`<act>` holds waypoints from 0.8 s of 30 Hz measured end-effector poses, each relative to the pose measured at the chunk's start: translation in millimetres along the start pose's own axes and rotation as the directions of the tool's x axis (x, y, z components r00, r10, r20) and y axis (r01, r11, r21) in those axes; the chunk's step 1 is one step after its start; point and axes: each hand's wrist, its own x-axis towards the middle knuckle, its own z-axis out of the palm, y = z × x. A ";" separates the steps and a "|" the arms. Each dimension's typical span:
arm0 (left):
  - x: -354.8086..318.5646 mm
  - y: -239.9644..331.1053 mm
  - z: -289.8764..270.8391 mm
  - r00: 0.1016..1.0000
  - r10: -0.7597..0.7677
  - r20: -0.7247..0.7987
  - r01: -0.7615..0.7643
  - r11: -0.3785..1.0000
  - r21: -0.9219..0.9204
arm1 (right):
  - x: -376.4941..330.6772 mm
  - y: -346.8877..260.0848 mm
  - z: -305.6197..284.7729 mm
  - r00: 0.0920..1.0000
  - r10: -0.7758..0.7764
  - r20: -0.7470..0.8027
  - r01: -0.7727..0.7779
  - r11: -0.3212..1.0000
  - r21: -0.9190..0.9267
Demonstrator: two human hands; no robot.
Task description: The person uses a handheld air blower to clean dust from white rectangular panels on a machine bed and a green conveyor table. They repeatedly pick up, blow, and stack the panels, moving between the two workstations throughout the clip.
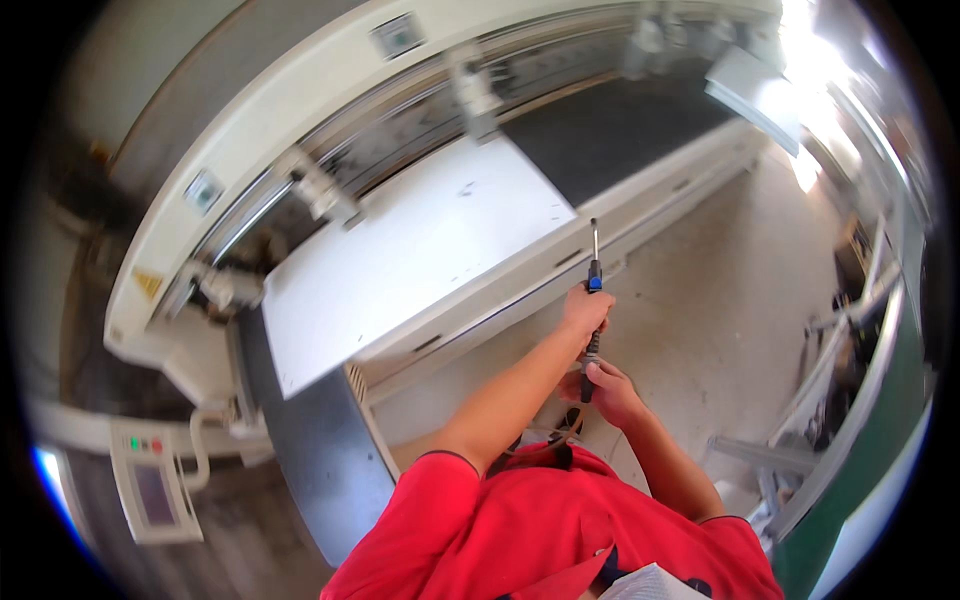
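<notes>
My left hand is wrapped round the ribbed middle of a long, slim black tool with a blue collar. A thin metal shaft sticks out of its far end, beside the front edge of a large white sheet. The exact kind of tool cannot be made out. Closer to my body, my right hand has its fingers and thumb on the tool's black rear end. A thin tan cord or hose hangs below that hand. Flat on the machine's dark bed, the white sheet carries a few small marks.
Along the back stands a long pale machine, its clamp heads reaching over the sheet. A control panel with buttons hangs at the lower left. To the right are a metal frame and a tilted white board.
</notes>
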 end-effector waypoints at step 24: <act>-156.9 -266.7 -1.5 0.347 -0.626 0.699 -0.365 0.596 0.715 | -369.7 336.1 -14.3 -0.543 -0.136 -0.829 0.160 0.952 -0.261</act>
